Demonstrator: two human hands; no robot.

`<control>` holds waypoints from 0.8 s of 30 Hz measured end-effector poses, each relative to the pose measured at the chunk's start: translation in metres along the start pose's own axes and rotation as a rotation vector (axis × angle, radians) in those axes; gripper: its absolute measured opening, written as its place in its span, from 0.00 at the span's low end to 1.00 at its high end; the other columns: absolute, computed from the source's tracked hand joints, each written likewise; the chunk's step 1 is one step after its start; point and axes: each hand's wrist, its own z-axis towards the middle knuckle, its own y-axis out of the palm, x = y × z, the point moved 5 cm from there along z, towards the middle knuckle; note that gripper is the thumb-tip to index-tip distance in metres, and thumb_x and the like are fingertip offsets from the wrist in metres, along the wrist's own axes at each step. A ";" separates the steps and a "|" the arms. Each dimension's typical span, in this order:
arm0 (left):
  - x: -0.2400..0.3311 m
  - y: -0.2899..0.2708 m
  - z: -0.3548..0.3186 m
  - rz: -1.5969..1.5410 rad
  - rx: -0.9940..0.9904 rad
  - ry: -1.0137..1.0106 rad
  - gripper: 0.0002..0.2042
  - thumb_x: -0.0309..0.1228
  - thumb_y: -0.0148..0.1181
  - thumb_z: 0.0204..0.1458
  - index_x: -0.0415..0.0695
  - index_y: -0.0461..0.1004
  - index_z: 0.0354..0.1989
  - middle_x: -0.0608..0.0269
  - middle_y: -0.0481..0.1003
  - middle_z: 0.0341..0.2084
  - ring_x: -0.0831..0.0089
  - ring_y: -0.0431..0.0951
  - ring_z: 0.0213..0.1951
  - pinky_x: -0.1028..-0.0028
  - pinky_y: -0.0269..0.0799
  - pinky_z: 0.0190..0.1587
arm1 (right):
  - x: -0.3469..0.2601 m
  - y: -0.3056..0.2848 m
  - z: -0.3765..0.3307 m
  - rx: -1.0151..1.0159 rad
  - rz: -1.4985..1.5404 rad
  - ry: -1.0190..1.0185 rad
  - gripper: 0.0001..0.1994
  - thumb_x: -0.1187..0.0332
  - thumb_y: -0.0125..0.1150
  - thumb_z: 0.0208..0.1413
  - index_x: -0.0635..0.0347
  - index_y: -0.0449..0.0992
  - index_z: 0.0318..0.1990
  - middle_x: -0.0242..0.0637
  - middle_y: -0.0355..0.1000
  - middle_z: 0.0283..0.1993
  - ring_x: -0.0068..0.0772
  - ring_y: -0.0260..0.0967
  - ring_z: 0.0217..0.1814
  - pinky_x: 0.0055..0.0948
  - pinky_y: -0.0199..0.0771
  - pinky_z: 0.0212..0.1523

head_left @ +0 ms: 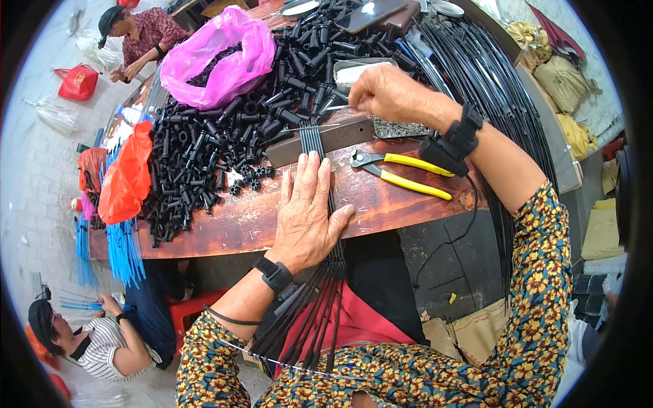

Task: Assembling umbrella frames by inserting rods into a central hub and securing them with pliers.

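My left hand (306, 211) lies flat, fingers stretched, on a row of thin dark rods (312, 139). Their upper ends rest side by side across a brown block (350, 134); thicker black lower parts (320, 306) fan out below the table edge towards my lap. Held above the block's right end, my right hand (394, 96) has its fingertips pinched together; what sits between them is too small to make out. Beneath it stands a metal tray (401, 129) of small metal bits. End-cutting pincers with yellow handles (418, 161) lie right of my left hand.
Black plastic tubular parts (197, 149) heap over the table's left and middle, with a pink bag (183, 61) and a red bag (126, 177) there. Long black rods (490, 88) lie along the right. Two people (146, 37) (102, 340) work at the left.
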 end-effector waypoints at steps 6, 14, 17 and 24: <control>-0.001 0.003 0.000 0.014 -0.013 -0.003 0.38 0.45 0.54 0.56 0.36 0.49 0.69 0.42 0.47 0.68 0.48 0.44 0.71 0.53 0.38 0.70 | -0.016 0.018 -0.006 -0.123 0.041 0.040 0.12 0.75 0.59 0.50 0.56 0.81 0.43 0.50 0.77 0.33 0.49 0.76 0.37 0.38 0.74 0.39; -0.001 0.004 0.000 0.021 -0.019 -0.013 0.37 0.46 0.53 0.56 0.36 0.49 0.68 0.42 0.47 0.68 0.49 0.44 0.71 0.52 0.37 0.70 | -0.018 0.026 -0.003 -0.131 -0.024 -0.039 0.20 0.78 0.58 0.47 0.53 0.79 0.50 0.55 0.76 0.38 0.55 0.75 0.42 0.43 0.74 0.44; -0.001 0.004 0.000 0.026 -0.011 -0.007 0.37 0.47 0.53 0.56 0.36 0.49 0.68 0.42 0.47 0.68 0.49 0.44 0.71 0.52 0.37 0.70 | -0.020 0.027 -0.002 -0.250 -0.038 -0.041 0.19 0.77 0.54 0.51 0.53 0.76 0.52 0.56 0.74 0.36 0.59 0.72 0.42 0.46 0.71 0.45; -0.001 0.003 0.001 0.049 -0.033 -0.022 0.37 0.48 0.52 0.57 0.36 0.49 0.68 0.42 0.46 0.69 0.50 0.43 0.71 0.52 0.37 0.70 | -0.028 0.024 0.000 -0.278 0.007 -0.009 0.22 0.80 0.53 0.48 0.55 0.76 0.52 0.57 0.74 0.37 0.58 0.72 0.42 0.45 0.71 0.45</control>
